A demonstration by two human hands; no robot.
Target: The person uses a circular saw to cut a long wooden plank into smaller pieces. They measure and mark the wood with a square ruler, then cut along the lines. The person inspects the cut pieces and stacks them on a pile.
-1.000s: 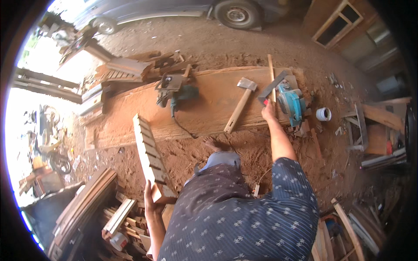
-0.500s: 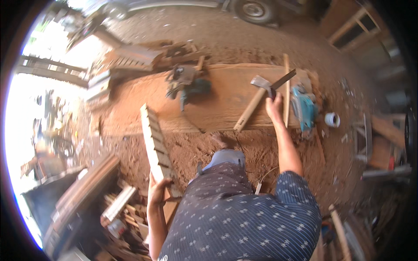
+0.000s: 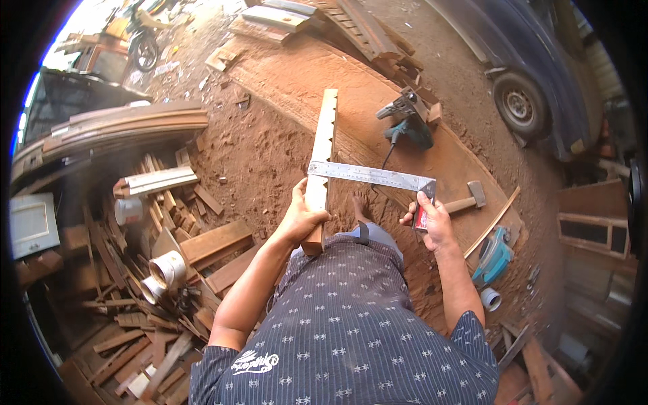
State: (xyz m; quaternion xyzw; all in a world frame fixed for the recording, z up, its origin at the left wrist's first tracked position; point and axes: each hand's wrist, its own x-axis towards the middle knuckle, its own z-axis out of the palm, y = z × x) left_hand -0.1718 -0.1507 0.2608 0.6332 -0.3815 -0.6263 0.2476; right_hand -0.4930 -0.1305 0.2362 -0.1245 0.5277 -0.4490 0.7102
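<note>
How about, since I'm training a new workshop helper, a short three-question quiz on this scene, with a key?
1. True or false: the right hand is gripping the hammer.
2. Fill in: the notched piece in the left hand is made of ____.
3. Multiple choice: in this view, what does the blade of the metal square cross?
a) the blue power tool
b) the notched piece
c) the vehicle's wheel

Key:
1. False; it grips the metal square.
2. Wood.
3. b.
</note>
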